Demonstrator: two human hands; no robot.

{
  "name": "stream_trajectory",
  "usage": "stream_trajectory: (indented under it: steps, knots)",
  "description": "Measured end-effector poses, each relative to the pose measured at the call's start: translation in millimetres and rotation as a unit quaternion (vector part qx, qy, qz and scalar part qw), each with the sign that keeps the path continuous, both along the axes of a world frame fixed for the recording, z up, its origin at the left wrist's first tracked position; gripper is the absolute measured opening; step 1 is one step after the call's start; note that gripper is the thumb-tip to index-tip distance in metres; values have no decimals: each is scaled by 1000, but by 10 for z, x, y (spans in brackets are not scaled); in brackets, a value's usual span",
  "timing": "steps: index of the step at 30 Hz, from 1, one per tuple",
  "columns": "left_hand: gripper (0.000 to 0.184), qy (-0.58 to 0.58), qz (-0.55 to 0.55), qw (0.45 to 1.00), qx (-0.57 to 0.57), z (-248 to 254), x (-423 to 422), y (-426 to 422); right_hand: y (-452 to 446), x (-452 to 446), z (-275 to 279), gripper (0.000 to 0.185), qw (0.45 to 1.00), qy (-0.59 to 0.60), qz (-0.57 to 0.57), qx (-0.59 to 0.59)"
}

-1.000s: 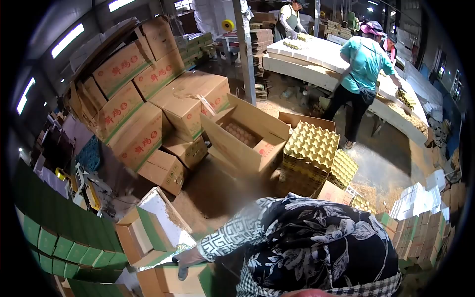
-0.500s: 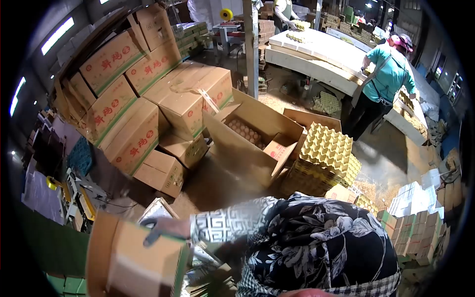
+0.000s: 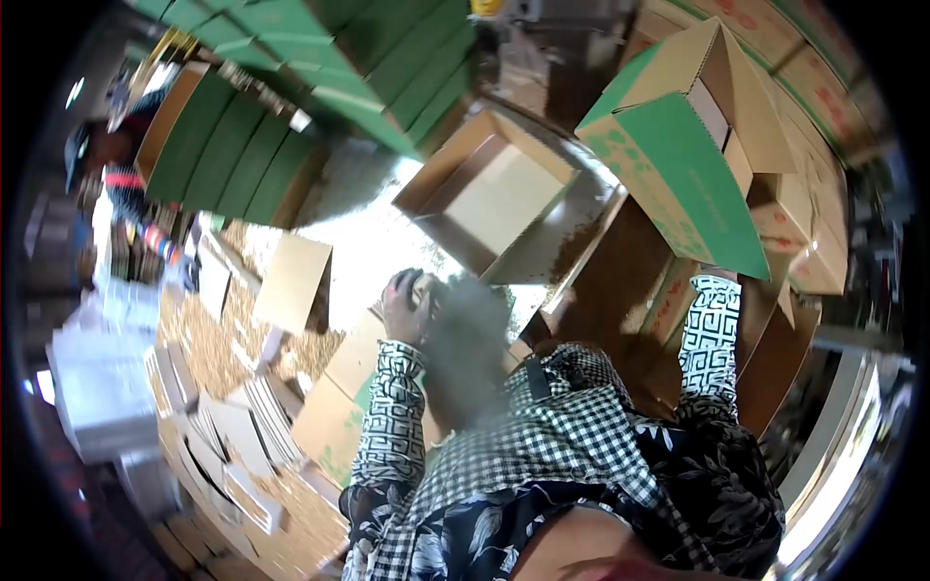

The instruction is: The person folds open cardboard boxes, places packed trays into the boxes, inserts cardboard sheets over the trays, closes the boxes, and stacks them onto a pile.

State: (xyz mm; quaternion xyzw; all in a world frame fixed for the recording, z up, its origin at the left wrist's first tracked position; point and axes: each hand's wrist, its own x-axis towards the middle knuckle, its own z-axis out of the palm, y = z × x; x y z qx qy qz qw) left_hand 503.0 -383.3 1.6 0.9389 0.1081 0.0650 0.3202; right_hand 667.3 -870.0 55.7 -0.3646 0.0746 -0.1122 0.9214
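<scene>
My right hand (image 3: 717,272) is at the lower edge of a green-and-brown cardboard box (image 3: 668,174), which is tilted with its flaps open. The fingers are mostly hidden behind the box, but they appear to grip it. My left hand (image 3: 403,308), in a dark glove, is in front of me with its fingers curled. Something pale shows beside the fingertips, too unclear to name. A grey blur covers the area just right of that hand. Beyond it, an open brown box (image 3: 465,201) lies on a bright surface. Under the tilted box is a large brown carton (image 3: 639,242).
Green boxes (image 3: 387,58) are stacked at the back. Another person (image 3: 121,184) is at the left beside a row of green boxes (image 3: 228,155). Flat cardboard pieces (image 3: 242,426) lie at lower left. Printed cartons (image 3: 814,116) stand at the right.
The view has swung from the stacked cartons and egg trays to the green stacks and bright surface. Both my arms now show, with the green-and-brown box at my right hand.
</scene>
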Motion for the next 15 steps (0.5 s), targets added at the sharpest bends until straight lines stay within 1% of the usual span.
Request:
stream_trajectory:
  steps: [1,3,4,5,6,7,9,12,13,15]
  knots:
    - [36,-14,61,996,-58,97,27,-26,38,103,-13,49,1000,5,17,8]
    - [39,-46,120,974,-189,416,175,-170,151,393,-57,50,999,21,49,8]
    - [42,-66,69,979,-178,356,253,-192,225,551,-70,50,998,31,61,-1]
    - [46,-93,13,981,-172,216,315,-193,335,693,-55,51,995,73,26,-59]
    - [51,-50,-54,993,-97,80,377,-237,403,867,-81,53,993,66,64,-77]
    - [57,-4,-121,992,-21,-32,431,-312,584,963,48,52,989,85,96,-75]
    - [59,125,-188,968,106,-140,499,-568,718,1261,-22,51,965,120,226,-65]
    - [61,93,-168,981,7,-324,552,-542,1110,1441,-61,49,915,149,353,-129]
    - [60,93,-164,982,12,-332,525,-534,1212,1484,-113,49,898,149,389,-143]
    - [59,155,-129,979,14,-393,505,-560,1381,1498,-297,49,855,154,462,-177]
